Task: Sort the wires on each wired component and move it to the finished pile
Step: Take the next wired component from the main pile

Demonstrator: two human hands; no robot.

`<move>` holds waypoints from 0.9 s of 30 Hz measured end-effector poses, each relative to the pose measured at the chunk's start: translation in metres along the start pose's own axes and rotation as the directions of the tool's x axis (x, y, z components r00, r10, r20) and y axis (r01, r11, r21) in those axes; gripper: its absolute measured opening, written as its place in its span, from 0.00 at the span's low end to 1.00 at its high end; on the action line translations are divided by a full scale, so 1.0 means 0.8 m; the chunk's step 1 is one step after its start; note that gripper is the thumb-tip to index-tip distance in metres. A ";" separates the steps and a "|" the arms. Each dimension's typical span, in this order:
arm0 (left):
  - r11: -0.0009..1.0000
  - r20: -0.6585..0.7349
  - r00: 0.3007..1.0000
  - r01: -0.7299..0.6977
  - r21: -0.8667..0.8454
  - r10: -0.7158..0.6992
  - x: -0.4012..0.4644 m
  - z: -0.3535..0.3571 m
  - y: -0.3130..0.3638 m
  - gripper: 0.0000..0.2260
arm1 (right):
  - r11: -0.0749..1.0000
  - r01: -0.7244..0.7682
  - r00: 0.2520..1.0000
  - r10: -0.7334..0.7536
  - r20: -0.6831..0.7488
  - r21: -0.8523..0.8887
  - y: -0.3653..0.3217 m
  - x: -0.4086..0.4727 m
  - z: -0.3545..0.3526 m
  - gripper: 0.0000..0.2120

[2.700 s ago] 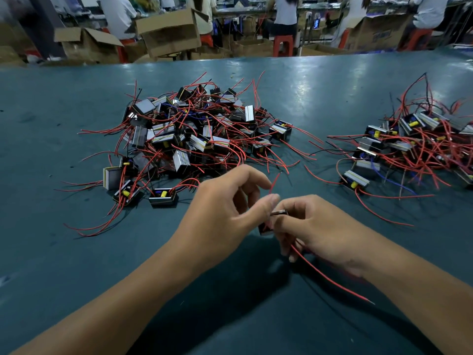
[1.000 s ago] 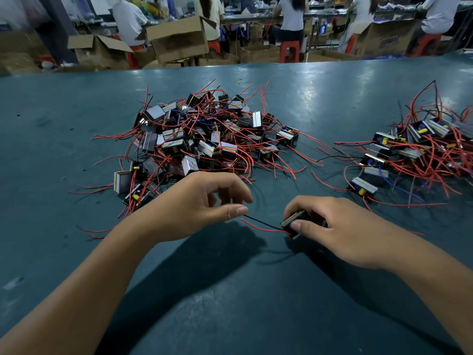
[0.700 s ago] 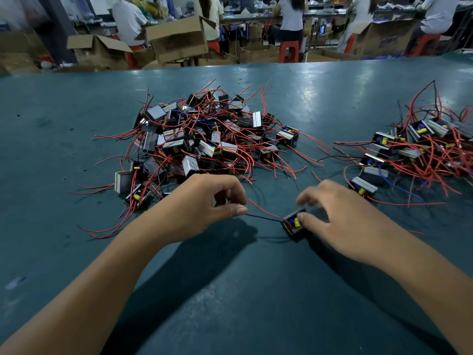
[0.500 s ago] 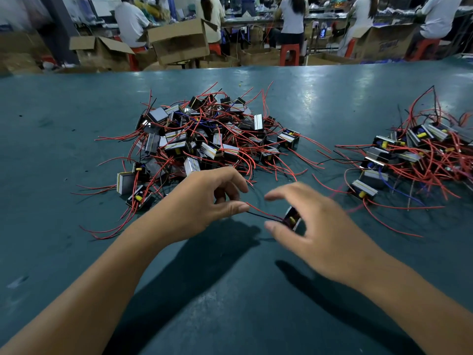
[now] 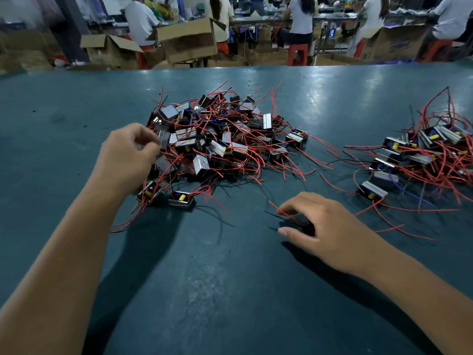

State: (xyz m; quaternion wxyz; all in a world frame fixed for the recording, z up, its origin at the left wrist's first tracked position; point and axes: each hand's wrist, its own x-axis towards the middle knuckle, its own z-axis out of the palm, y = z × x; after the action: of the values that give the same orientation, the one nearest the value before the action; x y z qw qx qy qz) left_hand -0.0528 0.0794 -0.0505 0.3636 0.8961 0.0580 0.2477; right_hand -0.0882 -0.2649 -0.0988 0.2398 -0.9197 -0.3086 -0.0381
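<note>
Right hand (image 5: 330, 230) grips a small wired component (image 5: 302, 225) low over the table (image 5: 230, 290); left hand (image 5: 128, 152) pinches at the unsorted pile (image 5: 220, 139). Probably light, leads floppy (grasp the rigid body).

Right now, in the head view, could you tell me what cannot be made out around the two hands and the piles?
- Component under the right hand: mostly hidden by fingers; its wire arrangement is unreadable.
- Left hand at the large pile: its own fingers hide whether it grips a piece.
- Right pile: cut off by the frame's right edge.
- Markings on components: too small.
</note>
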 end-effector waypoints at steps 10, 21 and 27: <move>0.854 0.667 0.745 -0.359 0.377 0.020 -0.019 0.013 0.006 0.14 | 1.000 -0.015 1.000 0.015 0.004 0.019 0.001 -0.002 0.002 0.11; 0.785 0.687 0.727 -0.437 0.439 0.020 -0.035 0.028 0.034 0.16 | 0.999 -0.037 0.999 0.037 0.005 0.032 0.004 -0.002 0.003 0.10; 0.777 0.671 0.741 -0.436 0.454 0.023 -0.038 0.030 0.036 0.14 | 0.998 -0.043 0.999 0.043 0.001 0.039 0.001 -0.001 0.001 0.10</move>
State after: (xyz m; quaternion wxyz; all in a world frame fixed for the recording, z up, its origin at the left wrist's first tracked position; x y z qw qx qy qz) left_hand -0.0694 0.0346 -0.0578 0.0319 0.9918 -0.1115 -0.0529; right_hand -0.0881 -0.2653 -0.1002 0.2585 -0.9213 -0.2894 -0.0266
